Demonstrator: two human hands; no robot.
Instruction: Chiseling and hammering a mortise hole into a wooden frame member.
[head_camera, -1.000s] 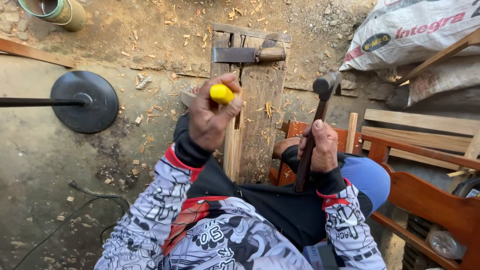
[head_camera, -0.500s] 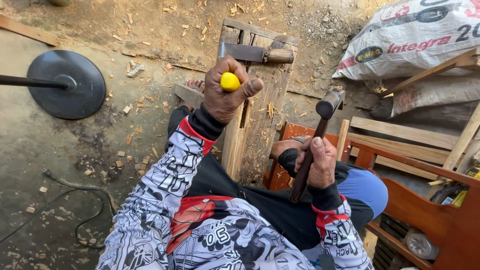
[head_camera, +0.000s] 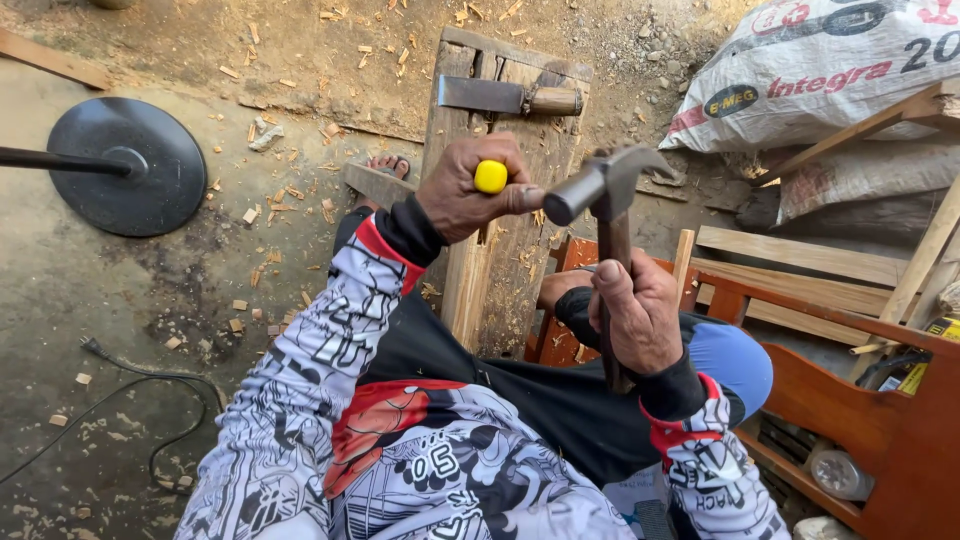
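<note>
Since earlier, steel claw hammer (head_camera: 600, 195) swings close beside yellow-capped chisel handle (head_camera: 490, 177), fisted in left hand (head_camera: 470, 190) above upright timber strip (head_camera: 468, 290). Right hand (head_camera: 635, 320) clenched around shaft; strike cap squarely.

Left hand (head_camera: 465, 190) fisted ahead; right hand (head_camera: 635, 315) clenched, wrist cocked upward.

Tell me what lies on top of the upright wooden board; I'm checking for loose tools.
A cleaver-like blade with a wooden handle lies across the board. The left hand covers part below.

Single head view; looks steeply down, close over hands (head_camera: 470, 190); ground (head_camera: 120, 300) beyond
</note>
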